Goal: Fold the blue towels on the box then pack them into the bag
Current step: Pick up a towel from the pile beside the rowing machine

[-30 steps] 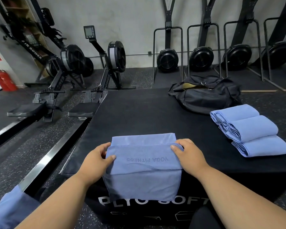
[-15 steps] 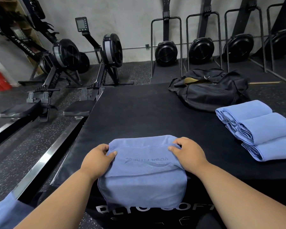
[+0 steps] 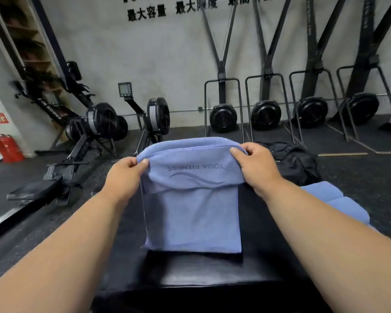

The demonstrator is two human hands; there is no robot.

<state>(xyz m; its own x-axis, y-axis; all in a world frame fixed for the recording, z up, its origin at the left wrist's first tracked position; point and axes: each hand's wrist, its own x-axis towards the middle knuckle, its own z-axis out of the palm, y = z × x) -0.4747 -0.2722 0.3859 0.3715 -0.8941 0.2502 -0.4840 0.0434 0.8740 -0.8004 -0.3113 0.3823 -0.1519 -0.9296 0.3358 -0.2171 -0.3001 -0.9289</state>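
Pinching blue towel [image 3: 191, 213] | left hand [image 3: 124, 175] | right hand [image 3: 256, 168] | lifted above box [image 3: 212, 274]

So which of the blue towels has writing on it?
The blue cloth towel held up by both hands, printed YOGA FITNESS; the folded blue towels at right show none.

Two bare forearms run up from the lower corners of the frame, uncovered from elbow to wrist, with no sleeve edge showing. The left hand [image 3: 124, 175] and the right hand [image 3: 256, 169], near mid-frame, wear no gloves, rings, watch or wristband.
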